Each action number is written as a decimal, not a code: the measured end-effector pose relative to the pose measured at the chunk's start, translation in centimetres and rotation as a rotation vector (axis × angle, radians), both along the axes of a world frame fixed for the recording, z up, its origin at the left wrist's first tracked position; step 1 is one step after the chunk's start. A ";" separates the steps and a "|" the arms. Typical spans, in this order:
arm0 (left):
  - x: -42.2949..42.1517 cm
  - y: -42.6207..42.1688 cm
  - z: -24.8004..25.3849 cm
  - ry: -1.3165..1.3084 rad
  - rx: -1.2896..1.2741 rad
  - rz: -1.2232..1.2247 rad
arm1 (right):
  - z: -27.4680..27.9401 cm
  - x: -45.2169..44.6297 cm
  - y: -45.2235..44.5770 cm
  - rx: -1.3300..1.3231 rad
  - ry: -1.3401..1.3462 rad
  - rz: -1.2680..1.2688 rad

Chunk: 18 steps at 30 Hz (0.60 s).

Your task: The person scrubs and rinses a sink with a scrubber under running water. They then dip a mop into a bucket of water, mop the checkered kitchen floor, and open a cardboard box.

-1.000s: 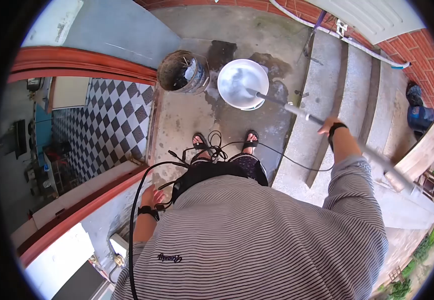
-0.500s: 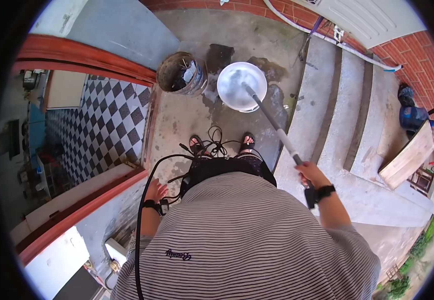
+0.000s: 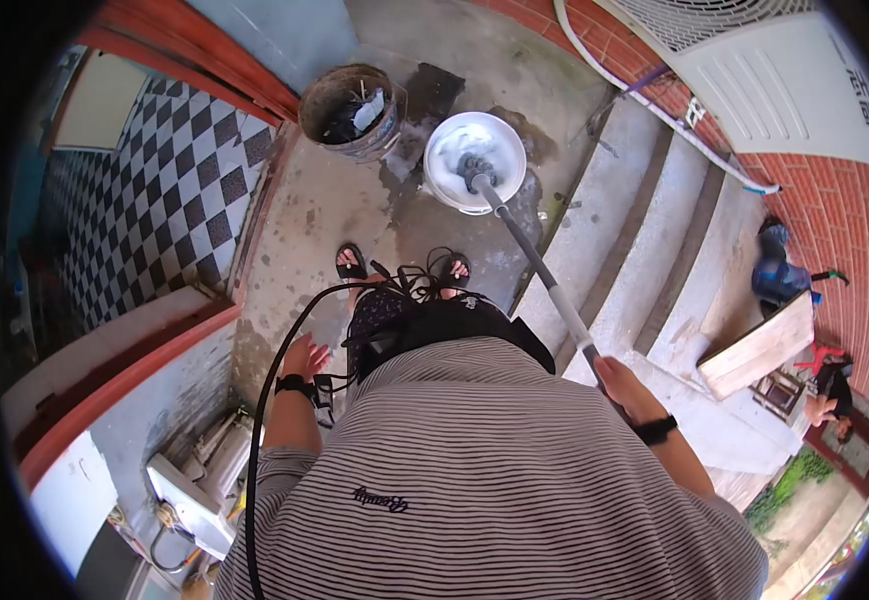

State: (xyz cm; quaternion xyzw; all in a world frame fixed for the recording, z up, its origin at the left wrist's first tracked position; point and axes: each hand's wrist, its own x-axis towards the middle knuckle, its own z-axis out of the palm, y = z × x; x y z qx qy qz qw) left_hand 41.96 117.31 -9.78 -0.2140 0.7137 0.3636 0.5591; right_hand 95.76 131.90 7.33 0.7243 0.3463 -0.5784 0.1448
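My right hand (image 3: 628, 388) is closed around the upper part of a mop's long grey handle (image 3: 536, 262). The handle slants away to the grey mop head (image 3: 474, 168), which shows among white foam inside a white bucket (image 3: 519, 160) on the concrete ground. How much of the mop head lies under the foam I cannot tell. My left hand (image 3: 304, 358) hangs at my side, its fingers apart and holding nothing. A black cable (image 3: 272, 380) runs past that hand.
A worn bin (image 3: 359, 148) with rubbish stands beside the bucket. Concrete steps (image 3: 599, 225) rise on the right, with a wooden board (image 3: 757, 345) and a seated person (image 3: 832, 395) beyond. To the left, a doorway opens onto checkered tiles (image 3: 189, 190).
The mop head, hidden in the bucket before, now shows among the foam. My view has shifted, and my right hand appears lower, still on the handle. My left hand stays open.
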 end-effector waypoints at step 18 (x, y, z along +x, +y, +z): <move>-1.3 -4.2 -1.2 0.070 0.059 0.075 | -0.3 -5.0 9.6 -0.111 0.016 0.007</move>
